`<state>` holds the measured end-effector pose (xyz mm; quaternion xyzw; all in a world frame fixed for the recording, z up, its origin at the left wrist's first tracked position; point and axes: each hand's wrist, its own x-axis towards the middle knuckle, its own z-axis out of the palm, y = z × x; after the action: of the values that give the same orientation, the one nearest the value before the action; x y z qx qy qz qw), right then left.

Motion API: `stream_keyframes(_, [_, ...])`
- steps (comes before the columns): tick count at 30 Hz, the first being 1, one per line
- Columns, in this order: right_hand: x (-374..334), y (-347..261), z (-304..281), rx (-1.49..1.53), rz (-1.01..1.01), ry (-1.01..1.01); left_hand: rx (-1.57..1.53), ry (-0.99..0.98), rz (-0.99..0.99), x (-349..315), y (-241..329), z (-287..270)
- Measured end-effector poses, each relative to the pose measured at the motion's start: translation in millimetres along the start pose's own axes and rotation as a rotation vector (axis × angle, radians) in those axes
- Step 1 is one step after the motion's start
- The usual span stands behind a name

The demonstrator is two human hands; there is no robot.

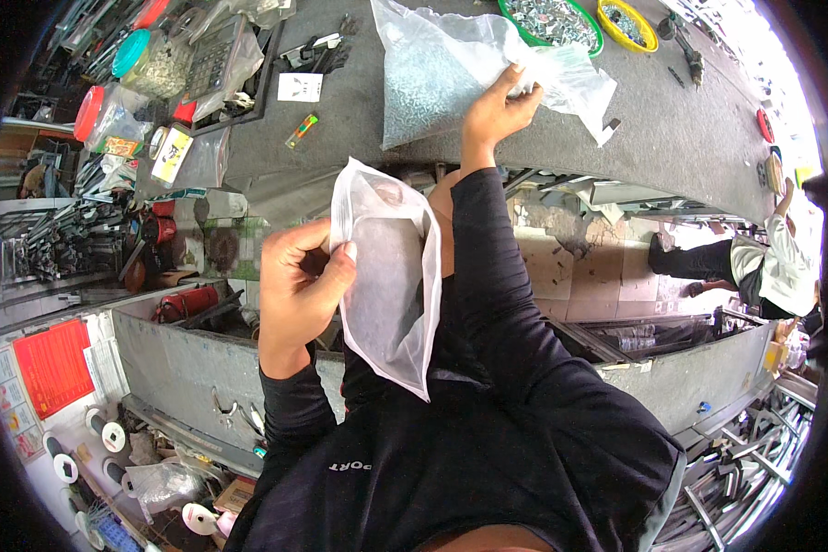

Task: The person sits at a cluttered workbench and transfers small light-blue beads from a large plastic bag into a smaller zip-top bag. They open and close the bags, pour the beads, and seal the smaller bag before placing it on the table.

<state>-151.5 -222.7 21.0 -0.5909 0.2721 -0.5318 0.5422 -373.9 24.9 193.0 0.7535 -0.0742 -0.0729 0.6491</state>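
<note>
While left hand point(304, 290) pinches pouch point(386, 276), opened but apparently unfilled, body-side of parts-laden bag point(423, 99), right hand point(500, 110) grips that bag's gathered plastic.

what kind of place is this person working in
Probably a metal workshop: a clear plastic bag of small silvery pieces and a round green plastic basket of similar parts sit on the grey workbench, and long grey metal-looking bars are piled at lower right.

The partly filled plastic bag point(423, 106) lies on the flat counter point(653, 129). Left of it is the rectangular paper card point(300, 87).
</note>
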Motion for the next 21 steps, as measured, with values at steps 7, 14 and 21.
stream_keyframes(7, [9.8,-0.6,1.7,0.195,0.098,-0.079,0.304,0.251,0.197,34.9,43.4,-10.0])
stream_keyframes(14, [-6.3,-0.2,-19.7,0.331,0.107,0.026,0.893,-0.110,0.953,256.1,17.5,46.5])
stream_keyframes(21, [0.3,0.8,-19.5,0.167,0.003,-0.209,0.951,0.046,1.002,315.4,-52.5,63.8])
